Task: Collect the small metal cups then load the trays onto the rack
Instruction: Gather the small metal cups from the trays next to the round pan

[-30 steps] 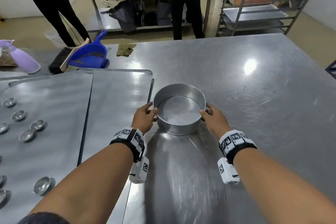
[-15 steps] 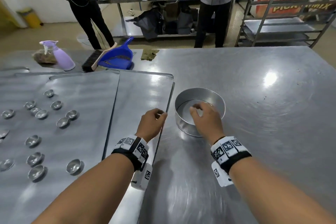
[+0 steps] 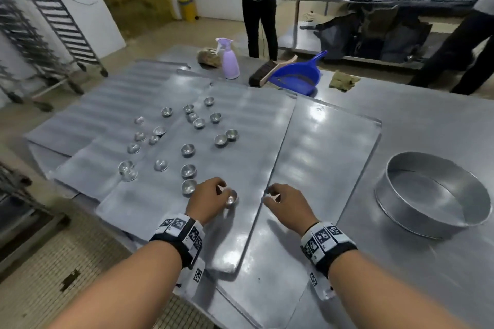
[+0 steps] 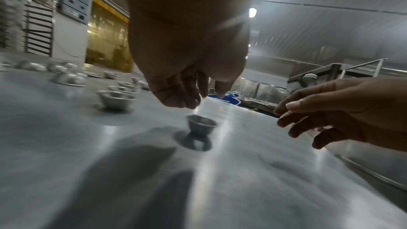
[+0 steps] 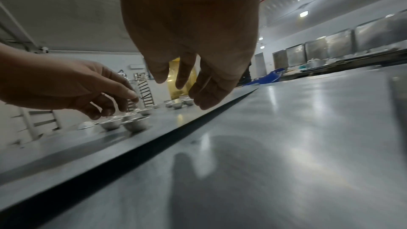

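Several small metal cups lie scattered over flat metal trays on the steel table. My left hand hovers with loosely curled fingers just above the nearest cup. The left wrist view shows that cup upright under the fingertips, with a small gap between them. My right hand hangs relaxed and empty over the seam between two trays, beside the left hand. Its fingers hold nothing in the right wrist view. A tall tray rack stands at the far left.
A round metal pan sits on the table to the right. A purple spray bottle, a brush and a blue dustpan lie at the trays' far edge. Two people stand beyond by another table.
Both hands have left the round pan and moved left over the trays. The left hand now hangs above a cup, and the view has swung left.
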{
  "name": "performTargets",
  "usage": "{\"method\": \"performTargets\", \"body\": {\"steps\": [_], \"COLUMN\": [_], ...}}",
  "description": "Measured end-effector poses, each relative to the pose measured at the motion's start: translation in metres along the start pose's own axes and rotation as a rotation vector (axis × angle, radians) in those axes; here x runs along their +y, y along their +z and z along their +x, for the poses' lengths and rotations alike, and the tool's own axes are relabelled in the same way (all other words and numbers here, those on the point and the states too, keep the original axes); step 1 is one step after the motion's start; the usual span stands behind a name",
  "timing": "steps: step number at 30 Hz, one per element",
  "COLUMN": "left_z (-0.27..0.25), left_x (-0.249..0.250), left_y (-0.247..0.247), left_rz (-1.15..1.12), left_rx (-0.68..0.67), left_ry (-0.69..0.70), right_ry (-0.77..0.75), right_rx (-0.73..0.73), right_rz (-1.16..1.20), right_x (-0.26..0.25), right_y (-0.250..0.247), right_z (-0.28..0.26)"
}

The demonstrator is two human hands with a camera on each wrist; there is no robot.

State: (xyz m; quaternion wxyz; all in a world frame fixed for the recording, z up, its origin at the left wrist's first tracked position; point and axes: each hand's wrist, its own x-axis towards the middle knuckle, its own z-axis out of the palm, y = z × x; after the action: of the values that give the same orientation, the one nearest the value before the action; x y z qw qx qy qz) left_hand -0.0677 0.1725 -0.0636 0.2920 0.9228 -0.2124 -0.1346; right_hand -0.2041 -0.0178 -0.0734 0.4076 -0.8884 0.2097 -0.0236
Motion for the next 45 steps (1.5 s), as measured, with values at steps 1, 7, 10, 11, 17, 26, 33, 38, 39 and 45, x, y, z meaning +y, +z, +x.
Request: {"method": "performTargets", "body": {"steps": [1,7,10,11,17,26,33,38,39,45], "left_z": [0.0,0.016,0.031,0.037,0.054,0.061,0.048,0.028,0.022,-0.017], "left_x": [-0.014,-0.079,-0.098,-0.102,-0.108,-0.091,-0.036,0.022,0.037,0.108], "left_y": [-0.009,-0.053,-0.058,-0.058,-0.057,-0.04,-0.007,0.034,0.046,0.114], "left_rz": [0.018,0.09,0.097,0.108,0.111,0.056,0.07,0.085,0.095,0.132], "left_rx": [0.023,0.046,-0.033,-0.066,-0.125,-0.239,-0.379,-0.45,-0.462,-0.541], "left_ry": [-0.023,-0.121,-0.108,-0.089,0.055,0.245,0.427,0.53,0.557,0.633], "right_ry": [-0.009,0.035,0.075,0.092,0.156,0.24,0.255,0.313,0.331,0.446], "right_rx": [-0.019,-0.088,-0.101,-0.103,0.016,0.08,0.098,0.165,0.185,0.279], "right_rz": [-0.002,-0.039,-0.104,-0.123,-0.172,-0.142,-0.166,-0.148,-0.14,-0.098], "right_x": [-0.01,-0.055,-0.065,-0.067,-0.071,-0.079,-0.041,0.004,0.017,0.084], "right_y": [0.011,0.072,0.088,0.092,0.109,0.104,0.063,0.021,0.011,-0.037], "right_z": [0.005,0.034,0.044,0.046,0.048,0.041,0.012,-0.027,-0.038,-0.102]}}
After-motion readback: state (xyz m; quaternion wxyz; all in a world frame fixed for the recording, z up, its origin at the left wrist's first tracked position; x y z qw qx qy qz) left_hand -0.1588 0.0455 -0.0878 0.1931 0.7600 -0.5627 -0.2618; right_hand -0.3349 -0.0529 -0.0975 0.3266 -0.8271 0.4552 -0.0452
